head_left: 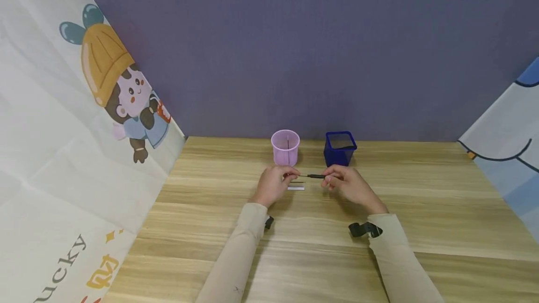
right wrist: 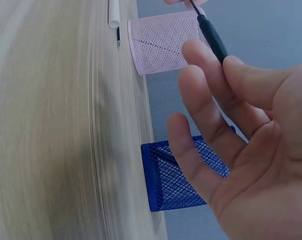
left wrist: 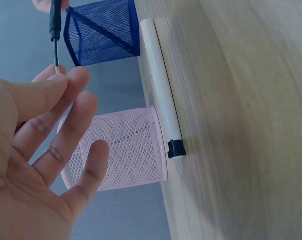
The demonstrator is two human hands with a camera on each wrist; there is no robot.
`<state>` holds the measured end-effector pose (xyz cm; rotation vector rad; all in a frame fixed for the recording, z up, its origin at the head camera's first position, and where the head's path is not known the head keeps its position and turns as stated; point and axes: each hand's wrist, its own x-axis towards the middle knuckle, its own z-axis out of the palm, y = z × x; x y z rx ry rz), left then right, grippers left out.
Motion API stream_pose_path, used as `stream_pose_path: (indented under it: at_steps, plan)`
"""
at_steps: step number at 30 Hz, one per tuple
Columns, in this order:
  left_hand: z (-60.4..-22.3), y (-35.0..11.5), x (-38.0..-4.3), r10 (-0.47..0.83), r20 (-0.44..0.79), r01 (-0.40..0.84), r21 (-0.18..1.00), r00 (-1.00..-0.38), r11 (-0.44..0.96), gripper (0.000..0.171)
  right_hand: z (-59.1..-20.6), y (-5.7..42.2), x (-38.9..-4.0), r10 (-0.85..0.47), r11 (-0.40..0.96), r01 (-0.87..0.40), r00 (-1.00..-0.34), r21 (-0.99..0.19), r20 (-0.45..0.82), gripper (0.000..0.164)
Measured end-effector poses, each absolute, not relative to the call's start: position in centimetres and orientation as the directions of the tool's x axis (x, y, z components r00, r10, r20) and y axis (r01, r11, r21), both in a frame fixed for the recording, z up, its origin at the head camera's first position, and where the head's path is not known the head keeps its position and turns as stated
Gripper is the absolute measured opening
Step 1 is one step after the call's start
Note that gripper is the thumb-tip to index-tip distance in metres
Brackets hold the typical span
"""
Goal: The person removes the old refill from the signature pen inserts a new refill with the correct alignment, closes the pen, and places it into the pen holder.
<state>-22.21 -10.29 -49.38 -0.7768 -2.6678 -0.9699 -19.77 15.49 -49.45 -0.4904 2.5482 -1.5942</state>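
Note:
My left hand (head_left: 273,183) and right hand (head_left: 351,186) hold a slim black pen-like piece (head_left: 316,176) between them above the table. In the left wrist view, my left thumb and fingertip pinch the pale end of its thin shaft (left wrist: 56,52); the other fingers fan out. My right thumb and index finger pinch the black body (right wrist: 213,37), the remaining fingers loosely bent. Below the hands lies a white tube (left wrist: 160,75) with a black collar near one end. Beside it rests a thin dark refill (right wrist: 119,37) with a metal-looking tip.
At the back of the wooden table (head_left: 311,265) stand a pink mesh cup (head_left: 281,155) and, to its right, a blue mesh holder (head_left: 337,157) with a dark slim thing in it. A grey-purple panel (head_left: 294,50) rises behind them.

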Motion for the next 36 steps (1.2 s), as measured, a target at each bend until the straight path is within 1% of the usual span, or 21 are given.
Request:
stream_pose_path:
  at_steps: [6,11,15,19,25,30,36]
  plan:
    - [-49.5,-10.4,-22.3,0.417,0.338,0.536,0.536,-0.844,0.652,0.012,-49.6,15.5,-19.9,-0.317,0.428,-0.224,-0.944,-0.876,0.087,0.017]
    - [-49.4,-10.8,-22.5,0.397,0.321,0.510,0.532,-0.860,0.676,0.014,-49.5,15.8,-19.9,-0.316,0.429,-0.222,-0.945,-0.876,0.085,0.019]
    - [-49.4,-11.4,-22.6,0.374,0.309,0.484,0.498,-0.875,0.720,0.009,-49.4,16.4,-19.8,-0.306,0.426,-0.220,-0.948,-0.877,0.089,0.019]
    - [-49.2,-12.0,-22.5,0.387,0.241,0.456,0.463,-0.890,0.760,0.004,-49.4,16.8,-19.8,-0.284,0.442,-0.209,-0.955,-0.872,0.085,0.019]
    - [-49.2,-12.5,-22.4,0.398,0.122,0.409,0.438,-0.909,0.800,0.006,-49.4,17.1,-19.8,-0.282,0.459,-0.206,-0.956,-0.864,0.079,0.021]
    - [-49.4,-12.4,-22.4,0.402,0.091,0.401,0.425,-0.911,0.812,0.006,-49.3,17.0,-19.8,-0.272,0.457,-0.203,-0.959,-0.866,0.081,0.021]
    - [-49.6,-12.3,-22.3,0.410,0.081,0.406,0.410,-0.908,0.817,0.006,-49.3,17.0,-19.8,-0.262,0.464,-0.197,-0.962,-0.864,0.078,0.021]
